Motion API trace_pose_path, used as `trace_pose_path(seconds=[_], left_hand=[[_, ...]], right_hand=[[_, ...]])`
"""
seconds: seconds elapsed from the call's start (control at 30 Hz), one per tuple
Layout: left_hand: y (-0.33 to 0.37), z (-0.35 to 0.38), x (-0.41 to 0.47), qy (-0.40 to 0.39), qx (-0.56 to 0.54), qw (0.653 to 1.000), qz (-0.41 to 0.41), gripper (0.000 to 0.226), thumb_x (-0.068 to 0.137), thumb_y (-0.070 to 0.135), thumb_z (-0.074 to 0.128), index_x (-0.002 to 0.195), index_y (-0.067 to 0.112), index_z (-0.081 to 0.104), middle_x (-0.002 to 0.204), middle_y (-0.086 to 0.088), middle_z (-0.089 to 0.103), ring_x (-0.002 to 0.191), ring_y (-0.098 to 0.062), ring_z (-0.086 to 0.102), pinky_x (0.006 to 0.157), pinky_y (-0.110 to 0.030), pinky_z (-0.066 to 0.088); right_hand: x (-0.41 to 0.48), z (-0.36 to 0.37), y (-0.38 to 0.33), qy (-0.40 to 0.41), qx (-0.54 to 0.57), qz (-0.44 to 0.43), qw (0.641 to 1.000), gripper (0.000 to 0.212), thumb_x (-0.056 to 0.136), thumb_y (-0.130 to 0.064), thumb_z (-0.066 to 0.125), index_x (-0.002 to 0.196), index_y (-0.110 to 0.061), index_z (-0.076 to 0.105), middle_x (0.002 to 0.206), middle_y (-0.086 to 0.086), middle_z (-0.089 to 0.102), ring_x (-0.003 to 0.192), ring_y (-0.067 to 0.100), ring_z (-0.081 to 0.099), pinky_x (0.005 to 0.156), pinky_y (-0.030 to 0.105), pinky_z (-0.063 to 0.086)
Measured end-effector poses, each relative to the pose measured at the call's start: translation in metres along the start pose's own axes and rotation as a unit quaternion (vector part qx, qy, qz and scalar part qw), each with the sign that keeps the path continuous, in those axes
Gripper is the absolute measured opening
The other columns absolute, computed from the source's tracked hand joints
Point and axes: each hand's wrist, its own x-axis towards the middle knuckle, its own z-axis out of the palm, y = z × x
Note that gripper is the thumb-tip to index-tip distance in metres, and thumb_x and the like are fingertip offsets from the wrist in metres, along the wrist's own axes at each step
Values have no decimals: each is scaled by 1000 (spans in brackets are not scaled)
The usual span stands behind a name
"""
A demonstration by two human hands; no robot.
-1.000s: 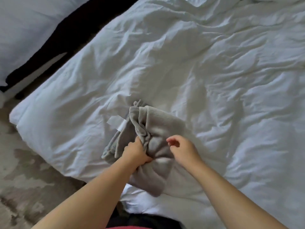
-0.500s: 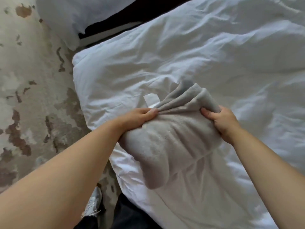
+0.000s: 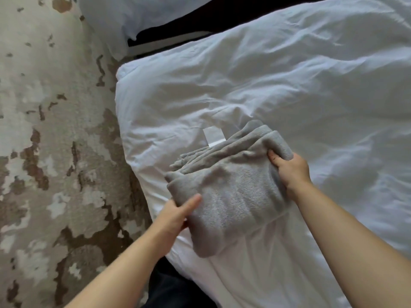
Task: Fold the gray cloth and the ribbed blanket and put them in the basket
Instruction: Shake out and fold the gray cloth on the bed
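Note:
The gray cloth point(image 3: 231, 183), a soft fleece piece, is folded into a thick bundle and held just above the near corner of the white bed. My left hand point(image 3: 178, 213) grips its near left edge, thumb on top. My right hand point(image 3: 289, 168) grips its far right end, fingers curled under the fold. A white label point(image 3: 214, 136) sticks out behind the bundle. The cloth's near end droops down toward the bed edge. No basket and no ribbed blanket are in view.
A wrinkled white duvet point(image 3: 289, 85) covers the bed on the right. A beige and brown patterned carpet point(image 3: 49, 152) fills the left. A white pillow point(image 3: 133, 14) lies at the top beside a dark gap. Dark trousers point(image 3: 169, 285) show at the bottom.
The bunched cloth has been lifted and folded into a flat bundle. My left hand slid from the far left edge to the near left edge. The view swung left, showing more carpet.

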Motion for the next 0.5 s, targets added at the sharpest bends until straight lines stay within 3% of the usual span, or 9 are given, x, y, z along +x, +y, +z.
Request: trace_pose_path(seconds=[0.13,0.23,0.3,0.37,0.43,0.5], left_hand=[[2,0,18,38,-33,997,57,47,74,20,76,118,17,62,110,-4,72,103,-18,68,78,-26,56],[16,-20,44,110,-38,993,12,31,87,11,65,118,14,60,111,-9,70,101,-25,66,76,-32,54],[23,-22,54,143,12,989,-33,37,88,16,66,123,12,54,117,-12,65,102,-27,64,84,-39,53],[30,-13,54,225,106,968,-36,59,82,26,73,131,15,42,127,-10,55,109,-26,58,95,-44,49],[41,0,42,338,247,904,83,61,81,23,70,133,21,38,135,-9,41,116,-26,49,102,-44,44],[47,20,27,322,329,827,323,41,82,8,60,122,15,53,126,-9,46,114,-25,51,98,-43,46]], right_hand=[[4,-11,-7,-31,66,3,997,16,74,-33,77,80,-19,73,82,-4,75,79,15,69,75,31,54],[6,-9,-4,-42,20,-8,999,20,74,-36,77,81,-18,72,79,-3,73,75,17,67,69,28,52],[7,-1,-1,-33,-38,-13,999,28,78,-40,74,90,-15,70,86,2,72,81,20,66,73,31,50],[10,4,-2,-2,-85,-14,996,38,79,-46,71,99,-14,66,94,4,70,89,24,65,76,33,48],[10,2,-6,30,-121,-22,992,47,79,-50,69,108,-14,58,101,4,66,94,23,60,75,30,41],[8,2,-8,40,-155,-55,986,56,81,-49,67,120,-14,49,114,7,62,100,23,56,78,27,37]])
